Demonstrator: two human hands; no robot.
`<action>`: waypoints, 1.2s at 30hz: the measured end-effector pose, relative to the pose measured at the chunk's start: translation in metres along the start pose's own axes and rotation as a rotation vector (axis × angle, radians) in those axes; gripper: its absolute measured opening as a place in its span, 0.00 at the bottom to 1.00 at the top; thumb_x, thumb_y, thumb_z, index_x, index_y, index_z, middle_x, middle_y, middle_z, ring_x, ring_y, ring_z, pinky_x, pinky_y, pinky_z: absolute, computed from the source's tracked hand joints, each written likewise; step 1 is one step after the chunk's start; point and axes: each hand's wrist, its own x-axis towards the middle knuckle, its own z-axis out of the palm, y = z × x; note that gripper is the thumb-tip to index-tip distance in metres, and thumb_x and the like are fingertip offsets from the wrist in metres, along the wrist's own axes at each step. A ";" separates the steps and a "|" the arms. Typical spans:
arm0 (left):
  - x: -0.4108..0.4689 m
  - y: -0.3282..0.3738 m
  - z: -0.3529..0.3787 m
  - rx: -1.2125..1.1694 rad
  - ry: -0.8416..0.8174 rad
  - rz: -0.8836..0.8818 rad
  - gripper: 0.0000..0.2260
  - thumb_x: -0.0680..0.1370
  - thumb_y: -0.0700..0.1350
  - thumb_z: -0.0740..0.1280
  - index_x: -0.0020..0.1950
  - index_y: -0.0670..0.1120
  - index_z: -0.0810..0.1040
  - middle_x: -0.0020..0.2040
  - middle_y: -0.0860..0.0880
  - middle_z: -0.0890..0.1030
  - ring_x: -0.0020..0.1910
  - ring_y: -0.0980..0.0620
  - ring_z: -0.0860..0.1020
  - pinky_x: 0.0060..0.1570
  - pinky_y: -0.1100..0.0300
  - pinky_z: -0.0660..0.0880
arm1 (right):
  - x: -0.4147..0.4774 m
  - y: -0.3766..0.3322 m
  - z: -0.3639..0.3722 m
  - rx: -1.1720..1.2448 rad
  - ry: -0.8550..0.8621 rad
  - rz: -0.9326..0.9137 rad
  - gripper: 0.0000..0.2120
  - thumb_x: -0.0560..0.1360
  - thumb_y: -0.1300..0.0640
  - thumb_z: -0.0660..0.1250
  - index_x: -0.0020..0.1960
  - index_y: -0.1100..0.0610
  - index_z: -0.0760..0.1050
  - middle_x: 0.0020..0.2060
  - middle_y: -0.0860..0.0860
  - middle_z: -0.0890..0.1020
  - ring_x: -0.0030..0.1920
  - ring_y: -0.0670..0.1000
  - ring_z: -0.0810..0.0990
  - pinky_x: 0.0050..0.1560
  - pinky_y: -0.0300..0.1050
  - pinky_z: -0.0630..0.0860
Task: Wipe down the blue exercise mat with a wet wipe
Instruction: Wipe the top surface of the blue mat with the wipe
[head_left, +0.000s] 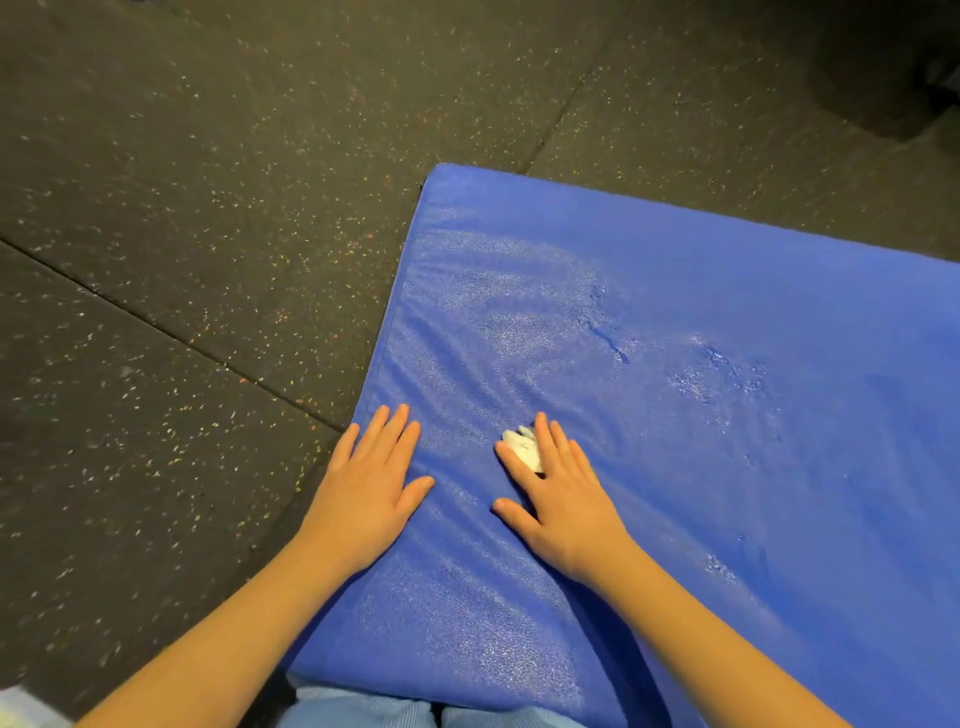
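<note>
The blue exercise mat (701, 395) lies on the floor and fills the right half of the head view, its corner at the upper middle. Wet streaks and wrinkles shine on its near left part. My right hand (558, 493) lies flat on the mat, fingers spread, pressing a small crumpled white wet wipe (524, 449) that shows between the index and middle fingers. My left hand (371, 478) rests flat and empty at the mat's left edge, fingers apart, partly over the edge.
Dark rubber floor tiles (182, 234) with coloured speckles and visible seams surround the mat on the left and at the back. My knees in light blue fabric (363, 712) show at the bottom edge. A dark shape (904, 57) sits at the top right.
</note>
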 end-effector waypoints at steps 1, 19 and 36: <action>0.000 0.000 0.001 0.002 0.002 0.007 0.29 0.77 0.58 0.51 0.68 0.41 0.74 0.70 0.43 0.72 0.69 0.43 0.71 0.65 0.44 0.63 | -0.004 -0.001 0.000 0.004 -0.002 0.019 0.45 0.67 0.24 0.32 0.78 0.45 0.45 0.71 0.49 0.30 0.72 0.48 0.30 0.71 0.43 0.33; -0.007 -0.004 0.003 -0.174 0.029 -0.004 0.37 0.75 0.63 0.41 0.77 0.43 0.59 0.78 0.48 0.55 0.76 0.51 0.48 0.73 0.54 0.44 | 0.016 -0.013 0.000 -0.012 -0.038 -0.171 0.44 0.70 0.28 0.30 0.79 0.52 0.41 0.75 0.44 0.37 0.76 0.47 0.35 0.75 0.44 0.36; -0.017 -0.006 -0.001 -0.178 -0.052 -0.041 0.43 0.68 0.66 0.31 0.79 0.47 0.45 0.77 0.54 0.39 0.72 0.58 0.34 0.70 0.60 0.34 | 0.036 -0.025 -0.004 0.059 -0.060 -0.025 0.46 0.70 0.27 0.31 0.79 0.53 0.42 0.78 0.48 0.41 0.77 0.48 0.38 0.76 0.46 0.37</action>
